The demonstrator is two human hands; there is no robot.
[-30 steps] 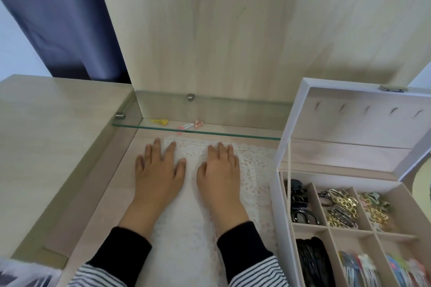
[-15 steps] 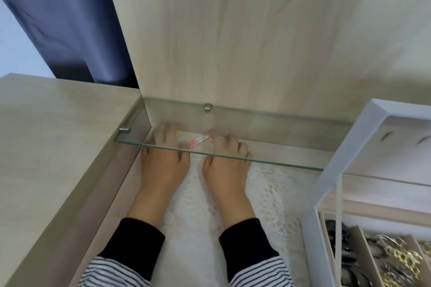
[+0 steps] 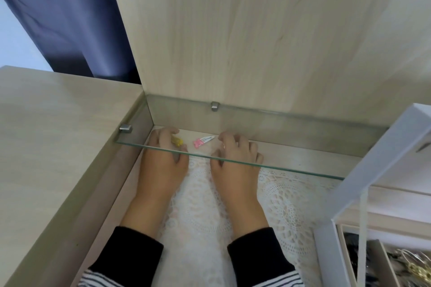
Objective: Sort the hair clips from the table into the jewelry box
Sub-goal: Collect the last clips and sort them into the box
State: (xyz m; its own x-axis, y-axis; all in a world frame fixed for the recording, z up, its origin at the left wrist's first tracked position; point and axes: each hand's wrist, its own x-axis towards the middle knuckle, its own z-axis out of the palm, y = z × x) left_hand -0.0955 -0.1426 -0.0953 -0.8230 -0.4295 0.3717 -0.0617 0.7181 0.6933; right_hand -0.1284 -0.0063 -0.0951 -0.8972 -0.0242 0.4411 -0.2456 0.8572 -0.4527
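Observation:
A yellow hair clip [image 3: 176,141] lies on the table under the glass shelf [image 3: 233,161], and my left hand [image 3: 163,165] pinches it between fingers and thumb. Just to its right lies a pink and silver hair clip [image 3: 203,141]. My right hand [image 3: 235,168] reaches under the shelf with bent fingers, its fingertips just right of the pink clip's silver end, holding nothing. The white jewelry box [image 3: 326,235] stands open at the lower right, with dark and gold clips in its compartments.
The box's raised lid [image 3: 384,154] leans over the right end of the glass shelf. A white lace mat [image 3: 203,216] covers the table under my wrists. A wooden back panel [image 3: 256,42] rises behind, and a wooden side top [image 3: 58,135] flanks the left.
Both hands have slid further forward under the glass shelf. My left fingers have closed on the yellow clip, and the view has moved closer and left.

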